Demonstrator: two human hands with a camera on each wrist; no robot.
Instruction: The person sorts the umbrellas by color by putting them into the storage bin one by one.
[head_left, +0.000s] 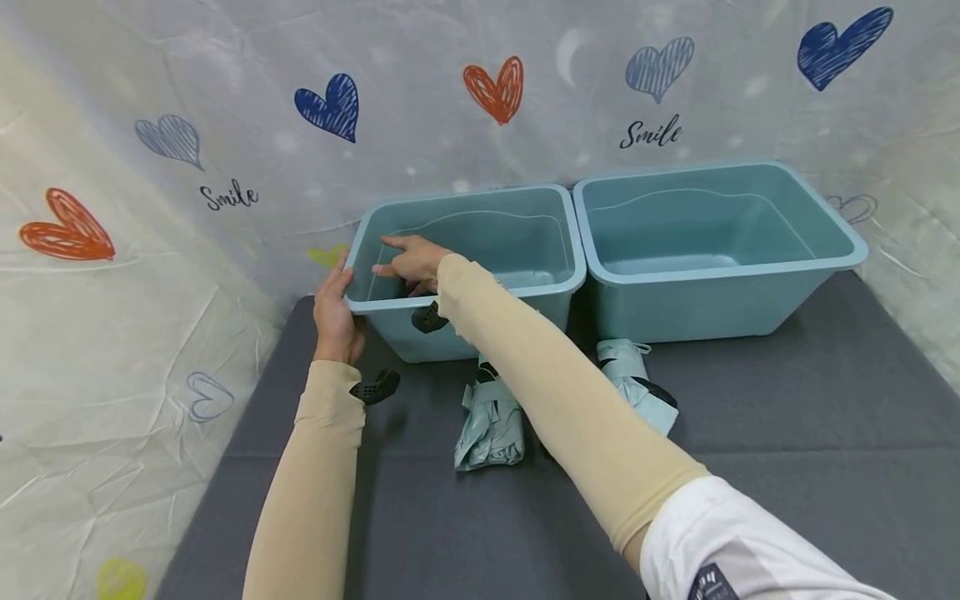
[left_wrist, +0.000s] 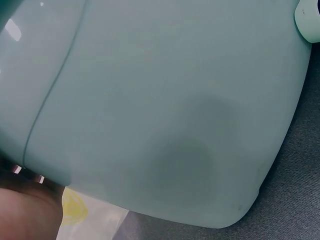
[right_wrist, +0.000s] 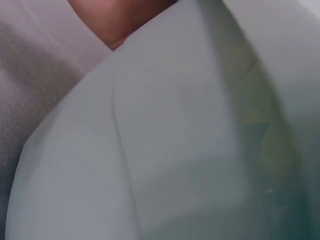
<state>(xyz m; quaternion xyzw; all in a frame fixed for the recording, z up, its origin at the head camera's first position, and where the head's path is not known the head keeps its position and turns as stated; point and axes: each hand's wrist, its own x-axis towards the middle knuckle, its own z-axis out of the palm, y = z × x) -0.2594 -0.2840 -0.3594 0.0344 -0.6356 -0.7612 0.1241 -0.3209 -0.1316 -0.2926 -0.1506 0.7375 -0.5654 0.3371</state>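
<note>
Head view, near to far: dark tabletop [head_left: 795, 475], then left bundle [head_left: 491, 433] and right bundle [head_left: 645, 400], pale blue, folded, lying either side of the right forearm [head_left: 570, 392]. Beyond, left hand [head_left: 337, 317] gripping the left end of the left tub [head_left: 502, 237]; right hand [head_left: 416, 260] over its interior, fingers spread, contact uncertain. Right tub [head_left: 697, 304] just beside, untouched. Likely steadying or positioning the left tub; probably calls next for a firm left-hand hold.

The head view looks forward and down; both wrist views, very close, apparently share the left tub [head_left: 495, 242].
</note>
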